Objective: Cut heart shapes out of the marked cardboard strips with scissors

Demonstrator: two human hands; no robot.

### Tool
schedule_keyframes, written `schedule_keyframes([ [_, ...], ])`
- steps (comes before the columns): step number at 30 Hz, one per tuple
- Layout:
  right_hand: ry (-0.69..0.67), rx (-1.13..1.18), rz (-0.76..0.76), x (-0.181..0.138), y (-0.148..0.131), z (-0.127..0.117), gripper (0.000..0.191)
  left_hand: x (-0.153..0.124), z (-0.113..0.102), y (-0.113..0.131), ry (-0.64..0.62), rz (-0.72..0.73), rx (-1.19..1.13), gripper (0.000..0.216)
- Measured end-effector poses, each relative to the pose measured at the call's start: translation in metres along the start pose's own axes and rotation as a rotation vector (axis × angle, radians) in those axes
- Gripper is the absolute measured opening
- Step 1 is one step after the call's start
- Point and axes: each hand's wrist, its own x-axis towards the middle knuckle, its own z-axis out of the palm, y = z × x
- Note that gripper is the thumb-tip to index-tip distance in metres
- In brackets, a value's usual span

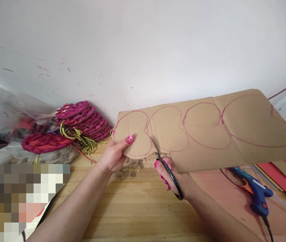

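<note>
A long piece of brown cardboard [205,134] is held up over the table, with several rounded outlines drawn on it in pink marker. My left hand [117,151] pinches its left end, thumb on top and fingers underneath. In my right hand [169,173] is a pair of black-handled scissors [161,158]. Their blades lie at the cardboard's lower edge, between the first and second outlines from the left. Pink paint marks the fingertips of both hands. The cardboard's underside and most of my left fingers are hidden.
Small flat brown pieces [129,168] lie on the wooden table [123,208] below the cardboard. A blue glue gun [256,191] rests at right, beside red sheets [284,181]. Magenta-covered pieces [90,121] with yellow-green strings are stacked at left, near plastic bags [17,111].
</note>
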Motion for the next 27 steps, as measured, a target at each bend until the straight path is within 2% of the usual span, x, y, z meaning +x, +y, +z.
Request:
schedule_keyframes([
  [3, -0.035, -0.045, 0.042, -0.001, -0.009, 0.003, 0.05, 0.0, 0.0, 0.002, -0.005, 0.003, -0.002, 0.073],
  [7, -0.009, -0.044, 0.026, -0.003, -0.014, 0.005, 0.05, -0.001, 0.001, 0.004, -0.01, 0.021, -0.011, 0.076],
  [16, 0.036, -0.005, -0.019, -0.002, -0.03, 0.007, 0.05, -0.001, -0.001, 0.005, -0.046, 0.052, 0.012, 0.077],
  [19, 0.041, -0.002, -0.077, 0.001, -0.033, 0.006, 0.051, -0.001, 0.0, 0.006, -0.047, 0.058, 0.028, 0.075],
  [25, 0.032, -0.067, -0.001, 0.0, -0.025, 0.003, 0.044, -0.002, 0.0, 0.009, -0.061, 0.059, 0.058, 0.077],
  [27, 0.017, -0.094, -0.026, 0.0, -0.019, 0.002, 0.042, -0.003, 0.0, 0.009, -0.064, 0.034, 0.053, 0.076],
])
